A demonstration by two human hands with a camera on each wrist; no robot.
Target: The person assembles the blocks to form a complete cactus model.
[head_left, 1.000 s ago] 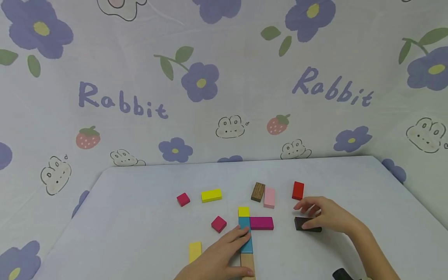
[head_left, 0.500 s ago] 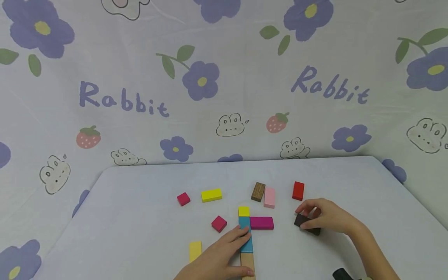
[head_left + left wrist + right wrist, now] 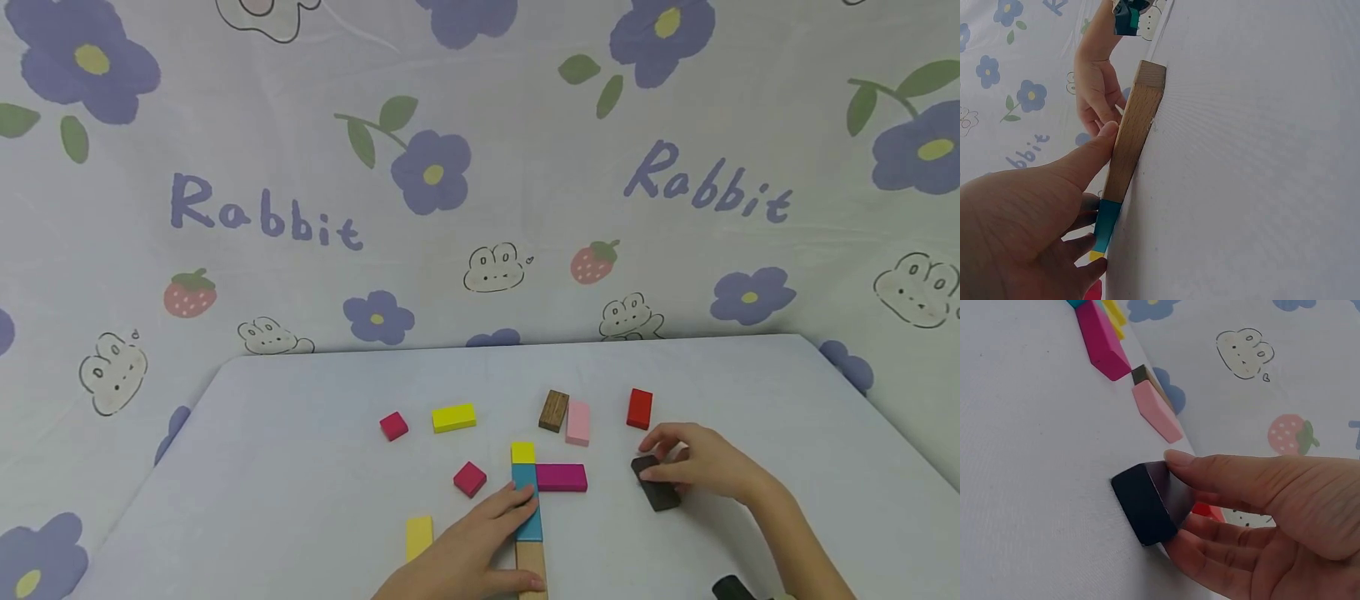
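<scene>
In the head view the left hand [image 3: 476, 542] rests along a row of blocks: a natural wood block [image 3: 530, 560], a blue block [image 3: 530, 523] and a small yellow block [image 3: 522, 452] at the far end. Its thumb lies on the wood block [image 3: 1130, 144], as the left wrist view also shows. A magenta block [image 3: 562, 477] touches the blue one's right side. To the right, the right hand [image 3: 701, 462] pinches a black block [image 3: 661, 493], lying at a slant, between thumb and fingers; the right wrist view shows the black block's [image 3: 1144, 503] end face.
Behind the row lie a brown block [image 3: 553, 411], a pink block [image 3: 577, 423] and a red block [image 3: 640, 409]. On the left are two crimson blocks [image 3: 470, 479], a yellow block [image 3: 453, 417] and a pale yellow block [image 3: 419, 537]. A black object [image 3: 731, 587] shows at the bottom edge.
The black block has turned in the right hand from nearly sideways to a steep slant, its right end swinging toward the near side. The left hand has stayed in place.
</scene>
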